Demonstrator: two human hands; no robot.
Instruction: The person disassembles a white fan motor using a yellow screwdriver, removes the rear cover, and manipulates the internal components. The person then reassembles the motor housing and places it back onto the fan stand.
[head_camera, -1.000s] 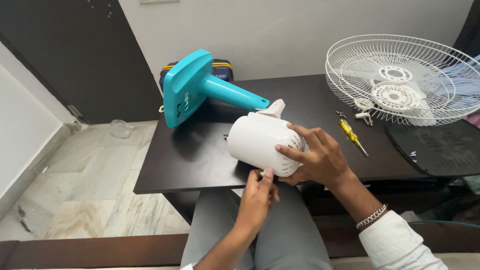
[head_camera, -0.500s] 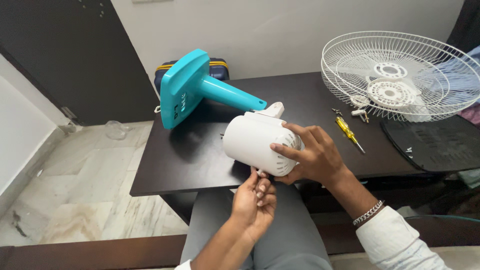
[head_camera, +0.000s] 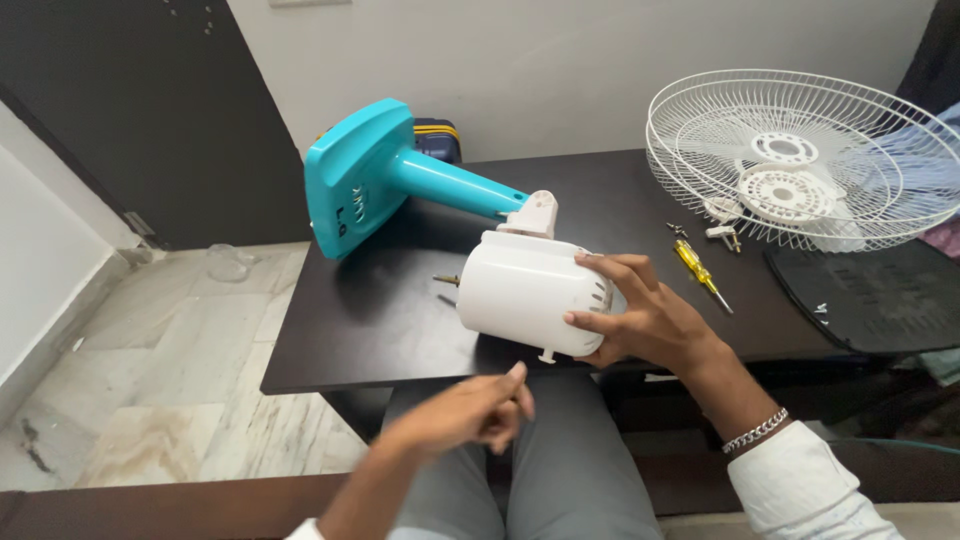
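Right grip (head_camera: 640, 320) stays clamped on white motor housing (head_camera: 525, 295); left hand (head_camera: 470, 415) has dropped away, loosely curled.

- The right hand (head_camera: 640, 320) reaches in from the lower right, palm turned left, above the table's near edge.
- Its fingers (head_camera: 610, 268) are spread and curved in a grip, the thumb low and the other fingers higher.
- The right wrist bends slightly, with a silver chain bracelet (head_camera: 755, 431) around it; a white sleeve (head_camera: 810, 490) covers the forearm below.
- The left hand (head_camera: 470, 412) hangs free below the table's near edge, over the lap, holding nothing.
- Its fingers are loosely curled, fingertips (head_camera: 517, 374) pointing up and to the right.
- The left forearm is bare, rising from the bottom edge of the view.
- The two hands are near each other, not touching.
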